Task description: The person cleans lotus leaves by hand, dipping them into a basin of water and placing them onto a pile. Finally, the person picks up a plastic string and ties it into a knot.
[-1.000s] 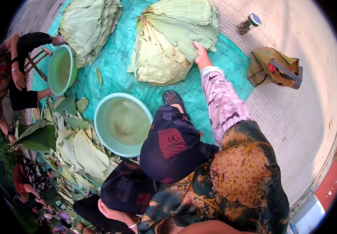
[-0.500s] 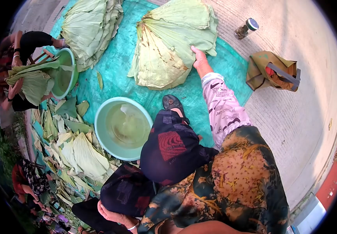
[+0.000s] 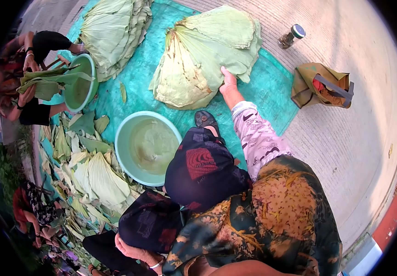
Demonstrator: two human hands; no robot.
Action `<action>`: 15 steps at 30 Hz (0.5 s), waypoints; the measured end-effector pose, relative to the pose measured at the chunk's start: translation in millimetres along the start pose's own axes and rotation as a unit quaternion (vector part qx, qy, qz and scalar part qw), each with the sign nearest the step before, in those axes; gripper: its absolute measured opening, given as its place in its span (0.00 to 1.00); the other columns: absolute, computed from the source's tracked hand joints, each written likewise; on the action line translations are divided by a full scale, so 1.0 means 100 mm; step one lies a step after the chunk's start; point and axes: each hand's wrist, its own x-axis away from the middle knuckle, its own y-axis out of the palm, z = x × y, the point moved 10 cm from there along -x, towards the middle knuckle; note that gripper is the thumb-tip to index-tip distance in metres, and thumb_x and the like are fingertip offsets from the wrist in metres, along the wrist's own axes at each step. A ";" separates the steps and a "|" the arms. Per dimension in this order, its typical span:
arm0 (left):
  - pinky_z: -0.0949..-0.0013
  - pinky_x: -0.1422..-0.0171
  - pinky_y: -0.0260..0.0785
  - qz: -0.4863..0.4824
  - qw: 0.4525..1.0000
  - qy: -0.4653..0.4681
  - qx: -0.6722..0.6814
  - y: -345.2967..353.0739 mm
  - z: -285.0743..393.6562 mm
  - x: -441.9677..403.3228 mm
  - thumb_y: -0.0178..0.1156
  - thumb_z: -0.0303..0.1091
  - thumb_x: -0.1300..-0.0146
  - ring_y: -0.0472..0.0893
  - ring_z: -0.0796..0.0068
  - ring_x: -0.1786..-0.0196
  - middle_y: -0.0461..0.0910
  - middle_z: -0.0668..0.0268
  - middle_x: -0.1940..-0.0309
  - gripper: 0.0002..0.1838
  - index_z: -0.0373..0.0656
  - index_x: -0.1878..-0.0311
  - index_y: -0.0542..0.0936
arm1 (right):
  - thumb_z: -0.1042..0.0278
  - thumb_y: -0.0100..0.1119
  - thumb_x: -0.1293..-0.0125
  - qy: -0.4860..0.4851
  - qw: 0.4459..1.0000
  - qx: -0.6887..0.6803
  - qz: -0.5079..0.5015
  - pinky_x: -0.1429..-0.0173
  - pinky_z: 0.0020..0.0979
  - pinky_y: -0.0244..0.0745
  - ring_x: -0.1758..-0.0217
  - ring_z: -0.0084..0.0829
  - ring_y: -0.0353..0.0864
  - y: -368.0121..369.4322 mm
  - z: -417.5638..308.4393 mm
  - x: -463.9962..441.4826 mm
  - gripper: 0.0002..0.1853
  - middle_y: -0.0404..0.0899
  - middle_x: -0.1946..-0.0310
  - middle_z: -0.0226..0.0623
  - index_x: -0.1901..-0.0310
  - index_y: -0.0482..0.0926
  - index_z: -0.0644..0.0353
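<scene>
My right hand (image 3: 228, 85), in a pink printed sleeve, is at the near right edge of a fan-shaped stack of large pale-green folded leaves (image 3: 207, 57), which look like lotus leaves. Its thumb lies on top of the edge while the other fingers are hidden beneath. Brown, yellowed patches mark the stack's left part. My left hand (image 3: 134, 251) rests on my dark-trousered knee, fingers stretched over it and holding nothing. Between my knee and the leaf scraps stands a light-green basin (image 3: 122, 133) of cloudy water.
A green tarp (image 3: 272, 73) lies under the stacks. Another leaf stack (image 3: 113, 34) is at the upper left. Beside a green tub (image 3: 93, 76), a person holds folded leaves (image 3: 46, 85). Leaf scraps (image 3: 99, 177) cover the left. A bottle (image 3: 286, 40) and brown bag (image 3: 306, 85) stand right.
My right hand has shifted slightly left and nearer to me along the stack's edge. The other person's leaves have moved and changed shape. My left hand stays on the knee.
</scene>
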 end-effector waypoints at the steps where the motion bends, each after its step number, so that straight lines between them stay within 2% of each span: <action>1: 0.73 0.52 0.67 0.003 0.998 -0.040 0.051 0.00 -0.08 0.00 0.49 0.29 0.40 0.73 0.71 0.58 0.73 0.64 0.56 0.11 0.36 0.57 0.77 | 0.73 0.65 0.49 0.003 1.000 -0.004 0.000 0.49 0.38 0.72 0.54 0.36 0.75 -0.01 0.03 0.05 0.22 0.76 0.55 0.35 0.51 0.73 0.60; 4: 0.74 0.53 0.67 0.001 0.997 0.044 -0.056 -0.01 0.09 0.07 0.49 0.29 0.39 0.74 0.71 0.58 0.73 0.64 0.56 0.11 0.36 0.57 0.77 | 0.72 0.65 0.48 0.005 1.000 -0.015 -0.011 0.49 0.39 0.72 0.54 0.36 0.75 -0.07 0.10 0.13 0.21 0.76 0.56 0.34 0.51 0.73 0.60; 7: 0.74 0.53 0.67 0.016 1.000 0.000 -0.015 -0.03 -0.02 0.06 0.48 0.29 0.38 0.74 0.71 0.58 0.73 0.64 0.56 0.12 0.36 0.56 0.77 | 0.71 0.64 0.48 0.008 1.000 -0.024 -0.016 0.49 0.39 0.72 0.54 0.35 0.75 -0.13 0.20 0.19 0.22 0.76 0.56 0.34 0.50 0.72 0.59; 10: 0.73 0.53 0.67 0.009 0.998 0.025 -0.063 -0.03 0.03 0.07 0.47 0.30 0.37 0.74 0.71 0.58 0.73 0.64 0.56 0.12 0.36 0.57 0.77 | 0.71 0.64 0.48 0.020 1.000 -0.017 0.003 0.49 0.39 0.72 0.54 0.35 0.75 -0.15 0.21 0.36 0.22 0.76 0.55 0.34 0.50 0.72 0.59; 13: 0.72 0.53 0.68 0.021 0.999 -0.031 0.012 -0.05 -0.12 0.04 0.47 0.32 0.37 0.74 0.71 0.59 0.74 0.63 0.57 0.13 0.35 0.57 0.76 | 0.71 0.64 0.47 0.024 0.999 -0.020 -0.007 0.48 0.38 0.72 0.54 0.35 0.76 -0.21 0.29 0.34 0.22 0.76 0.55 0.34 0.50 0.72 0.59; 15: 0.72 0.54 0.68 0.038 0.988 -0.105 0.107 -0.04 -0.18 0.05 0.47 0.33 0.38 0.75 0.71 0.60 0.75 0.63 0.59 0.13 0.35 0.57 0.76 | 0.71 0.64 0.48 0.028 0.999 -0.021 -0.001 0.48 0.38 0.72 0.54 0.35 0.76 -0.25 0.31 0.37 0.21 0.76 0.55 0.34 0.50 0.72 0.59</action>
